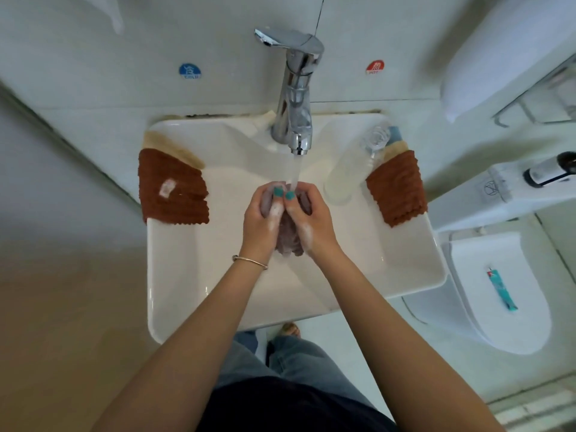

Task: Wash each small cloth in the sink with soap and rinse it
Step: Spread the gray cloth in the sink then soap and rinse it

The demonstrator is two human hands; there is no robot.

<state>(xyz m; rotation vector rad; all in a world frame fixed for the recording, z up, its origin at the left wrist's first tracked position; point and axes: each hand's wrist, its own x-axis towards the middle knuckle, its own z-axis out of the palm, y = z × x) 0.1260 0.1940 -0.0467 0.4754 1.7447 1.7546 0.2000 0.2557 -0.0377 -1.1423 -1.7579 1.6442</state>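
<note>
Nearest the camera, two bare forearms reach forward over the front rim of a white rectangular sink, a thin bangle on the left wrist. At the centre of the basin the left hand and right hand press together, fingers curled round a small purplish-grey cloth bunched between the palms, its lower end hanging out below the wrists; white suds cling to both hands. The thumbs, with teal nails, meet on top, right where the stream of water lands. At 9 o'clock from the hands a brown ribbed cloth with a pale label drapes over the left rim, a beige cloth just behind it. At 3 o'clock another brown cloth hangs over the right rim, and a clear plastic bottle of pale liquid lies tilted beside it. Farther, at 12 o'clock, the chrome tap runs. On the wall behind are a blue cold sticker and a red hot sticker.
</note>
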